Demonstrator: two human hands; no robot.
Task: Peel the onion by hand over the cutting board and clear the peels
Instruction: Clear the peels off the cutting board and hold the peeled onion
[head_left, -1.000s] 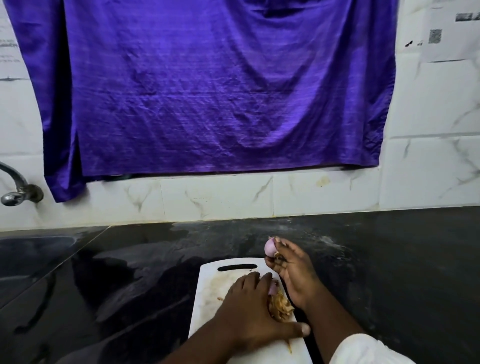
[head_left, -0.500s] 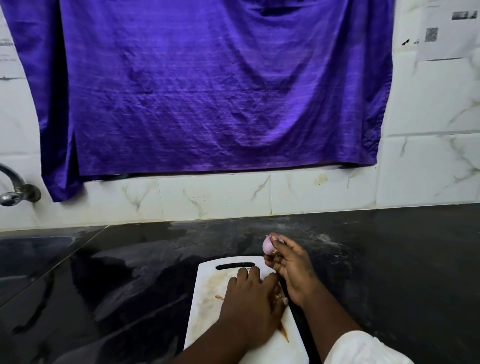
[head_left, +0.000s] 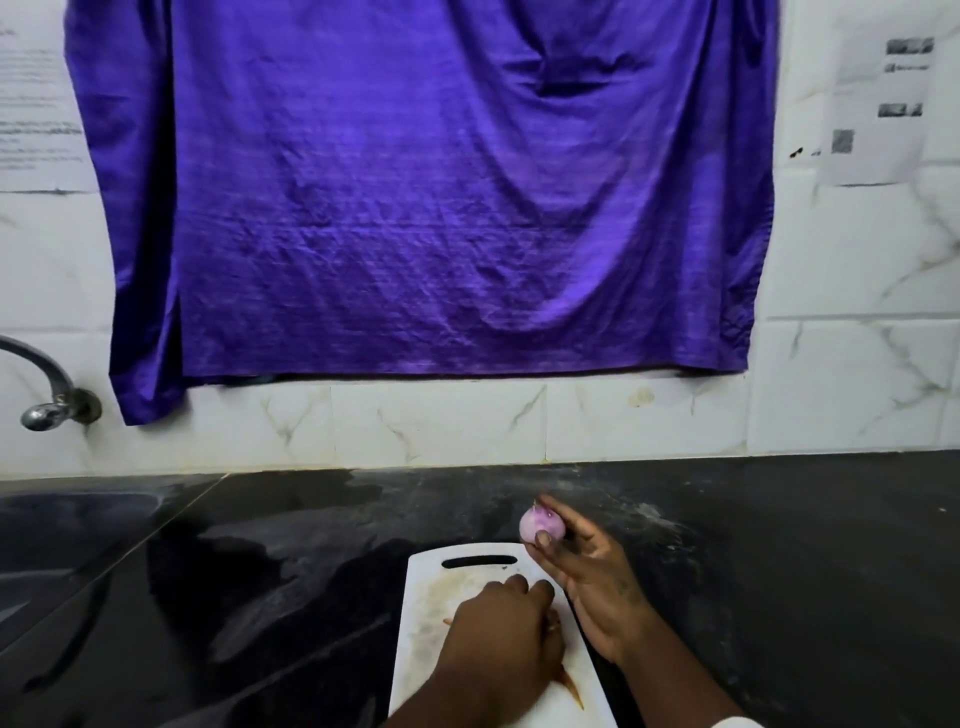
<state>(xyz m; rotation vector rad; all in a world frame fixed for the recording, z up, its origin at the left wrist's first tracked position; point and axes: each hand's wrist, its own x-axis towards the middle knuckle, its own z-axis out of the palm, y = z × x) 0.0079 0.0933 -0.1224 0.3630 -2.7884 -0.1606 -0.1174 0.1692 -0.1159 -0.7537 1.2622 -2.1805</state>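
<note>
Your right hand (head_left: 597, 577) pinches the onion (head_left: 537, 522) in its grip just beyond the far right corner of the board (head_left: 426, 587), so a slip would drop it on the surface (head_left: 779, 571); your left hand (head_left: 498, 639) cups the peels (head_left: 571, 691), hold unclear, and may push strips off the right edge.

A purple cloth (head_left: 441, 197) hangs over the white tiled wall (head_left: 857, 389) above the dark glossy bench (head_left: 779, 571). A metal tap (head_left: 47, 400) juts out at far left. Printed sheets (head_left: 878, 104), seemingly paper, sit on the tiles at both upper corners.
</note>
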